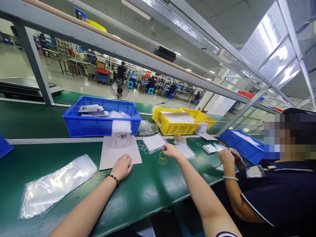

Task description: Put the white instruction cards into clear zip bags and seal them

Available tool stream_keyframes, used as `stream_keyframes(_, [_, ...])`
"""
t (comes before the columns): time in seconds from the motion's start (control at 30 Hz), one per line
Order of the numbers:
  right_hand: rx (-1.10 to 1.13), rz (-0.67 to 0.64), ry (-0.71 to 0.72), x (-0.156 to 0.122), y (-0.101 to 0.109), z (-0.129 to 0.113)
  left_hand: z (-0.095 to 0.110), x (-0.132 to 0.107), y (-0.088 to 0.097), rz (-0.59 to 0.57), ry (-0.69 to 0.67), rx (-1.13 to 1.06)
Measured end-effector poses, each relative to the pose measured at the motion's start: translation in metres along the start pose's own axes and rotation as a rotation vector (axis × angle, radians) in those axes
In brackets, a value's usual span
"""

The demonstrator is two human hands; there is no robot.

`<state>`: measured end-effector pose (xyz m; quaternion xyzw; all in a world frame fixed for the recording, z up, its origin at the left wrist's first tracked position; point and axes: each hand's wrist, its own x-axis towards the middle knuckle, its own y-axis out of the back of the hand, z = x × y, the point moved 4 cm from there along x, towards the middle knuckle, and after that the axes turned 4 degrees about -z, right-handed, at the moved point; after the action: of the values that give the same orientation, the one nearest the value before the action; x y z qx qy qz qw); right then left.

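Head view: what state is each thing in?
Left hand: open, resting on the sheet.
Right hand: fingers curled at the yellow bands; grip unclear.
Sheet: flat.
Printed stack: upright on the sheet.
White bands: loose, lying flat.
Long bags: flat, overlapping.
Central blue bin: open, loaded.
Front yellow bin: open, holding paper.

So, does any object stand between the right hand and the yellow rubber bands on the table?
Nothing visible does. The right hand is just beside the yellow rubber bands; whether it grips one, I cannot tell.
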<state>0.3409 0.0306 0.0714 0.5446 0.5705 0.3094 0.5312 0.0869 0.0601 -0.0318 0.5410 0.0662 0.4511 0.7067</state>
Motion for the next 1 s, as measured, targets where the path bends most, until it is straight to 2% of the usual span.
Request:
stream_keyframes(0.13, [0.113, 0.056, 0.185, -0.011, 0.004, -0.041, 0.013, -0.002, 0.005, 0.081, 0.023, -0.069])
stream_keyframes(0.2, [0.184, 0.048, 0.279, -0.014, 0.001, -0.064, 0.021, -0.002, 0.011, 0.138, 0.081, -0.243])
stream_keyframes(0.33, [0.336, -0.018, 0.430, -0.017, -0.011, -0.107, 0.030, 0.001, 0.024, 0.212, 0.263, -0.790])
stream_keyframes(0.47, [0.483, -0.083, 0.478, -0.016, -0.030, -0.131, 0.028, -0.001, 0.033, 0.191, 0.349, -0.962])
stream_keyframes(0.6, [0.622, -0.112, 0.435, -0.015, -0.051, -0.137, 0.021, -0.013, 0.033, 0.066, 0.444, -1.134])
stream_keyframes(0.77, [0.747, -0.099, 0.352, -0.025, -0.082, -0.132, 0.018, -0.031, 0.033, -0.085, 0.575, -1.344])
stream_keyframes(0.9, [0.734, -0.074, 0.256, -0.038, -0.101, -0.116, 0.012, -0.038, 0.029, -0.087, 0.672, -1.401])
stream_keyframes(1.0, [0.626, -0.075, 0.156, -0.041, -0.103, -0.088, 0.006, -0.040, 0.025, -0.036, 0.760, -1.409])
